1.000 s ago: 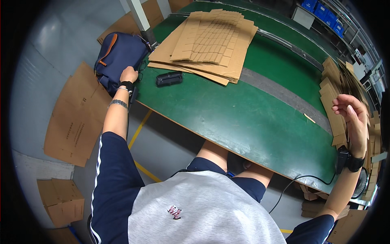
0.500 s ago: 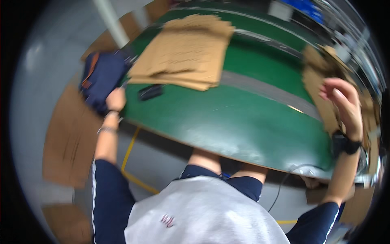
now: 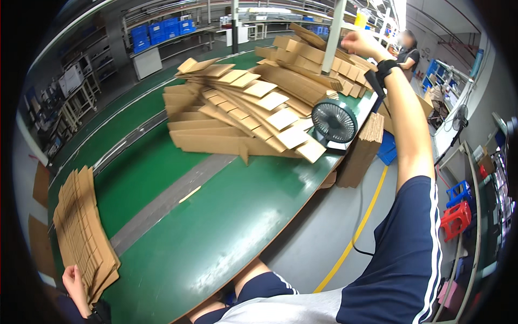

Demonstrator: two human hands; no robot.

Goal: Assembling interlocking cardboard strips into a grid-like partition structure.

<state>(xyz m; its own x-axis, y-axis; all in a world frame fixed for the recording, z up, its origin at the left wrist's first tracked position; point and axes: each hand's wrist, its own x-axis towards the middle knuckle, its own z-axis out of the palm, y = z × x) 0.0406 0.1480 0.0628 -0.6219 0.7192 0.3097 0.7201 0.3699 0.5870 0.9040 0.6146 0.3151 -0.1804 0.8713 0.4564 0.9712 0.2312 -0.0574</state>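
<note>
At the lower left, my left hand (image 3: 74,282) is at the near end of a stack of flat brown cardboard sheets (image 3: 81,227). Its fingers are loosely bent and a little apart, with nothing visible in them; whether they touch the cardboard I cannot tell. My right hand (image 3: 362,46) is raised high at the upper right, beside a pale post (image 3: 333,38). Its fingers are curled in and nothing shows in them. Below that arm, a dark round desk fan (image 3: 334,121) stands at the edge of the green table (image 3: 216,227).
A big heap of folded cardboard partitions (image 3: 243,113) covers the table's far right. Bundled cardboard (image 3: 362,151) stands beyond the edge, over the floor. Blue bins (image 3: 162,33) line a rear shelf. Another person (image 3: 408,54) stands at the back right, near red and blue stools (image 3: 456,218).
My view has swung to the right, bringing the cardboard heap and fan into full sight. My left hand now appears by the stack rather than at the navy bag; my right hand appears higher.
</note>
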